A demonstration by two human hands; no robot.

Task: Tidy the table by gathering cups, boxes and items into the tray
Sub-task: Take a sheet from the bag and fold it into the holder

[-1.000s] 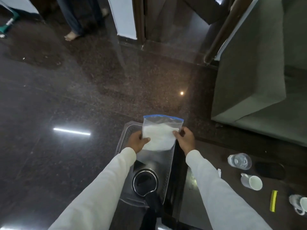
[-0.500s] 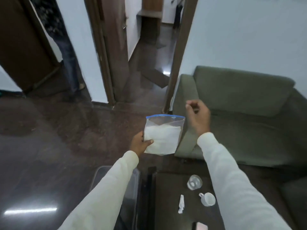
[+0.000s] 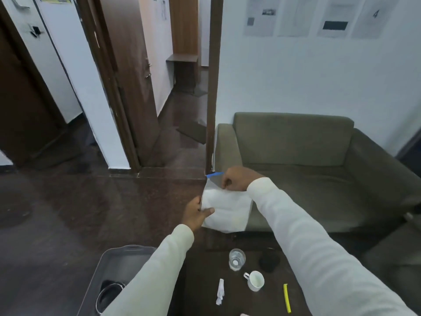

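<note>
Bag held up in both hands, tray below on my left.

My left hand [image 3: 196, 214] pinches the lower left edge of the clear zip bag with a blue seal and white filling [image 3: 225, 212], while my right hand [image 3: 235, 180] is clamped on its top near the seal, so the bag hangs upright, long axis vertical. The grey plastic tray [image 3: 127, 250] lies down and left of it, beside the dark worktop [image 3: 205, 281], nearer my left arm. The small white ceramic cup [image 3: 255, 280] waits on the worktop.

Clear plastic bag [image 3: 225, 208], glossy stone floor [image 3: 91, 206], matt cloth sofa [image 3: 307, 160].
</note>
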